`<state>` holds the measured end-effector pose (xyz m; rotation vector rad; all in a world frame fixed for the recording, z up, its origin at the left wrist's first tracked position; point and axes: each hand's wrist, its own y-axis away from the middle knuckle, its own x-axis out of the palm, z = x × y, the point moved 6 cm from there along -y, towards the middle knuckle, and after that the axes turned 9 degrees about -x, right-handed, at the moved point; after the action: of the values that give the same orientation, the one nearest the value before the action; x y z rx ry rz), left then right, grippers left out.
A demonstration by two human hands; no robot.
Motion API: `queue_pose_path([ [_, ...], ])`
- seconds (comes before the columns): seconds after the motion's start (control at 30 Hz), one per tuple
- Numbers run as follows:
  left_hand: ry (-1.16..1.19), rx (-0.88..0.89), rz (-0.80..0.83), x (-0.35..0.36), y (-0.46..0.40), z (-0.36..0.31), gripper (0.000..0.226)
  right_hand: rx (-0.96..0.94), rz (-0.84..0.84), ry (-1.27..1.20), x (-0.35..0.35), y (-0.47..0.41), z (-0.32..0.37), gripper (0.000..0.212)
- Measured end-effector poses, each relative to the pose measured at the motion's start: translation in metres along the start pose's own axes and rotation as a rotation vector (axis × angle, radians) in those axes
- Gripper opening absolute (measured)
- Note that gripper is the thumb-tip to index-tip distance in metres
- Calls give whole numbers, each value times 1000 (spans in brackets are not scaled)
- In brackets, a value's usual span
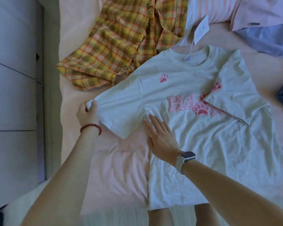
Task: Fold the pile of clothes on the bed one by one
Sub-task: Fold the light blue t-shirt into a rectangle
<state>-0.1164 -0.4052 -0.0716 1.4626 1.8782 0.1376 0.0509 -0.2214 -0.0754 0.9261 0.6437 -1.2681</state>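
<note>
A pale grey T-shirt with pink letters and paw prints lies face up on the pink bed sheet. Its right sleeve is folded inward over the lettering. My left hand, with a red bead bracelet at the wrist, grips the hem of the left sleeve and holds it stretched outward. My right hand, a watch on its wrist, presses flat with straight fingers on the shirt's left side, just below the armpit.
A yellow and orange plaid garment lies crumpled beyond the T-shirt. A striped pink garment with a paper tag, a pink one and a blue one sit at the far right. Grey cabinets line the bed's left edge.
</note>
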Motion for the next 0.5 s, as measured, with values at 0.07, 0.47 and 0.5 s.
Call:
queue_pose_path([
  [0.07,-14,35,46,-9,-13,-7,19,-78,74,71,9,-19,14,56],
  [0.47,-116,473,191,13,46,-42,15,499,-163,-1098,-13,-37,-23,25],
  [0.5,-136,542,242,24,65,-39,23,600,-206,-1295,-21,-30,-33,23],
])
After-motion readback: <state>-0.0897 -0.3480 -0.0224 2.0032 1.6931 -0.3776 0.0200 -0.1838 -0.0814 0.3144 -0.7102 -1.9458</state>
